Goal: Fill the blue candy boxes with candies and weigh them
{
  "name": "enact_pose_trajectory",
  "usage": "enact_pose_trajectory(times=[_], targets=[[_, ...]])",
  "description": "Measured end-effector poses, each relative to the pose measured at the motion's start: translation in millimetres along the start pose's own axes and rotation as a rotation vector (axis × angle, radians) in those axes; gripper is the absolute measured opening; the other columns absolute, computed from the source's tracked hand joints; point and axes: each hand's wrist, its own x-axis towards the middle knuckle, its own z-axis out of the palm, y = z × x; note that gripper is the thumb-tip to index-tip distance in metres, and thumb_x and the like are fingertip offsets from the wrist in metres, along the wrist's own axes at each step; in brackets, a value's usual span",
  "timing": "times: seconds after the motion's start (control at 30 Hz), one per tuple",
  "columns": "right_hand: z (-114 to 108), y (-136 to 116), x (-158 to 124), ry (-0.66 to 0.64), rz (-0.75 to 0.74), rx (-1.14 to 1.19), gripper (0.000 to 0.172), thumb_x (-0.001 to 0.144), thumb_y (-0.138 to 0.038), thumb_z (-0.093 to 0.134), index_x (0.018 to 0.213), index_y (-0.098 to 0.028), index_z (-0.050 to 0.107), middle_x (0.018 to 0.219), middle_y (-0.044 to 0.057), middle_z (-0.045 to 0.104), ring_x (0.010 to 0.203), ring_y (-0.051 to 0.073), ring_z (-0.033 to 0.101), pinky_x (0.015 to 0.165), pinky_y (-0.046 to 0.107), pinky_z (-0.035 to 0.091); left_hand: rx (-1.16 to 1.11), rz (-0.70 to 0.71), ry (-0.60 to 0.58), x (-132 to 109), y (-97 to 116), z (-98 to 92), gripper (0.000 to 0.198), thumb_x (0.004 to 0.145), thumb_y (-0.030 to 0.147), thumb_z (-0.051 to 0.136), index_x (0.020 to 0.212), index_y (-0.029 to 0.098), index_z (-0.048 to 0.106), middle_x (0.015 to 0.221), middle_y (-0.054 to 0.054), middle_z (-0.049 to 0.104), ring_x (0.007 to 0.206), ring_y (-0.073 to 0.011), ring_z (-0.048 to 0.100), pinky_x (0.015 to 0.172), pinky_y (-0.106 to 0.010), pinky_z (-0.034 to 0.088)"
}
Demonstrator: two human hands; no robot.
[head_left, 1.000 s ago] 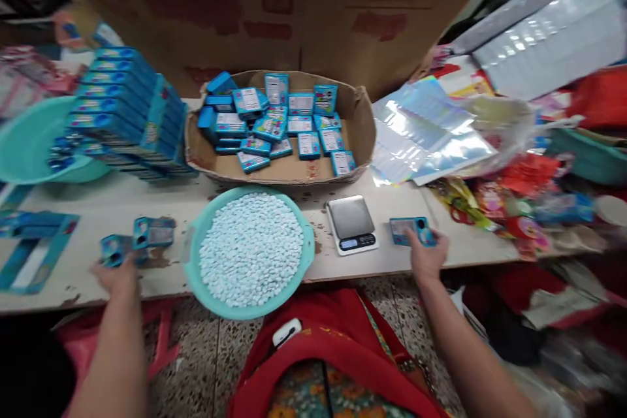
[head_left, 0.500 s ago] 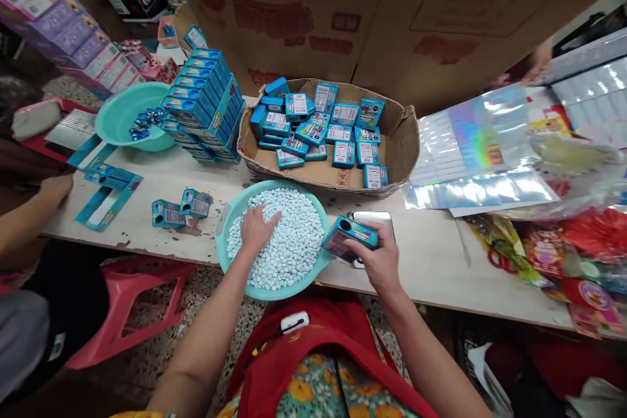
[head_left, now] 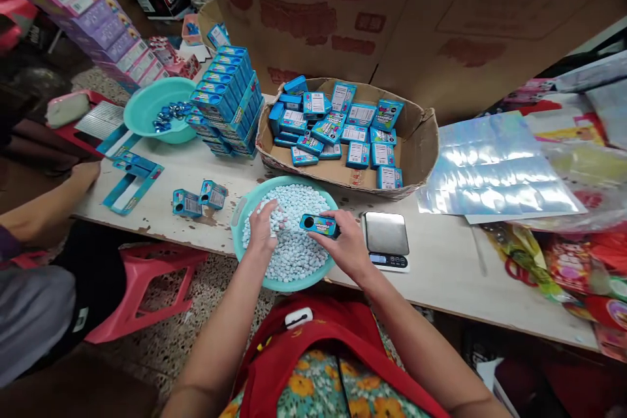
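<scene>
My right hand (head_left: 347, 243) grips a small blue candy box (head_left: 319, 225) by its right end, above the basin. A dark round hole shows in the side of the box that faces up. My left hand (head_left: 262, 227) is cupped at the left part of the basin, its fingers curled round some pale blue candies (head_left: 278, 217) that show by the fingertips. Beneath both hands, a turquoise basin (head_left: 239, 212) is filled with pale candies of the same kind. Just right of my right hand, a kitchen scale (head_left: 386, 235) lies on the table with its plate bare.
Behind the basin stands a cut-down cardboard box (head_left: 421, 150) of blue candy boxes. Left of it rises a stack of blue boxes (head_left: 228, 101), beside another turquoise basin (head_left: 147, 95). Two upright boxes (head_left: 187, 202) stand nearer. A co-worker's arm (head_left: 53, 199) rests at left; shiny sheets (head_left: 494, 173) lie right.
My right hand has brought the candy box left from over the scale to above the basin. My left hand has curled up with candies and turned toward the box. The view has shifted slightly.
</scene>
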Motion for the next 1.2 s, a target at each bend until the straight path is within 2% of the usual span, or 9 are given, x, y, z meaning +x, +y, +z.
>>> enact_pose_trajectory(times=[0.1, 0.23, 0.37, 0.6, 0.77, 0.93, 1.2], targets=[[14.2, -15.6, 3.8, -0.052, -0.102, -0.099, 0.034, 0.074, -0.037, 0.075, 0.100, -0.020, 0.061, 0.095, 0.007, 0.065, 0.090, 0.026, 0.056, 0.078, 0.037, 0.043, -0.232, 0.080, -0.125, -23.0, 22.4, 12.2, 0.032, 0.064, 0.034, 0.071, 0.079, 0.017, 0.049, 0.065, 0.002, 0.055, 0.050, -0.0111, 0.055, 0.047, -0.022, 0.043], [29.1, -28.9, 6.0, -0.137, -0.147, -0.133, 0.032, 0.075, -0.035, 0.074, 0.101, -0.021, 0.061, 0.095, 0.006, 0.066, 0.091, 0.026, 0.057, 0.078, 0.038, 0.042, -0.321, 0.194, -0.097, -32.7, 33.5, 21.8, 0.028, 0.068, 0.033, 0.069, 0.075, 0.017, 0.048, 0.065, 0.002, 0.056, 0.057, -0.0124, 0.059, 0.057, -0.025, 0.048], [30.9, -29.7, 10.0, -0.076, -0.090, -0.072, 0.035, 0.073, -0.038, 0.076, 0.100, -0.021, 0.062, 0.095, 0.006, 0.066, 0.090, 0.026, 0.058, 0.079, 0.038, 0.042, -0.267, 0.254, -0.072, -28.9, 34.6, 23.3, 0.027, 0.073, 0.036, 0.065, 0.069, 0.016, 0.048, 0.063, 0.003, 0.053, 0.053, -0.0112, 0.057, 0.054, -0.024, 0.048], [29.5, -27.1, 19.4, -0.103, -0.056, 0.018, 0.038, 0.069, -0.039, 0.079, 0.099, -0.022, 0.063, 0.093, 0.005, 0.066, 0.091, 0.026, 0.058, 0.081, 0.038, 0.042, -0.185, 0.247, -0.087, -23.9, 40.6, 29.0, 0.027, 0.073, 0.039, 0.064, 0.072, 0.017, 0.049, 0.061, 0.004, 0.053, 0.053, -0.0108, 0.056, 0.055, -0.024, 0.047], [32.5, -28.1, 21.9, -0.055, -0.043, 0.028, 0.040, 0.067, -0.040, 0.081, 0.097, -0.020, 0.063, 0.092, 0.005, 0.066, 0.090, 0.025, 0.058, 0.081, 0.037, 0.042, -0.106, 0.301, -0.076, -21.9, 44.5, 34.3, 0.027, 0.074, 0.037, 0.064, 0.066, 0.016, 0.049, 0.057, 0.003, 0.053, 0.052, -0.0118, 0.057, 0.056, -0.025, 0.048], [30.7, -23.4, 26.8, -0.018, -0.025, 0.008, 0.045, 0.065, -0.044, 0.081, 0.098, -0.020, 0.063, 0.093, 0.004, 0.066, 0.092, 0.023, 0.059, 0.081, 0.035, 0.042, -0.126, 0.303, -0.078, -17.4, 47.0, 42.8, 0.021, 0.071, 0.032, 0.066, 0.074, 0.016, 0.052, 0.062, 0.004, 0.056, 0.053, -0.0132, 0.059, 0.054, -0.026, 0.050], [23.1, -16.7, 29.4, -0.041, 0.000, -0.006, 0.039, 0.069, -0.044, 0.078, 0.098, -0.023, 0.062, 0.093, 0.002, 0.066, 0.093, 0.022, 0.059, 0.081, 0.034, 0.042, -0.067, 0.338, -0.073, -16.5, 43.3, 52.0, 0.021, 0.072, 0.033, 0.066, 0.070, 0.017, 0.054, 0.058, 0.003, 0.057, 0.054, -0.0149, 0.059, 0.055, -0.030, 0.053]])
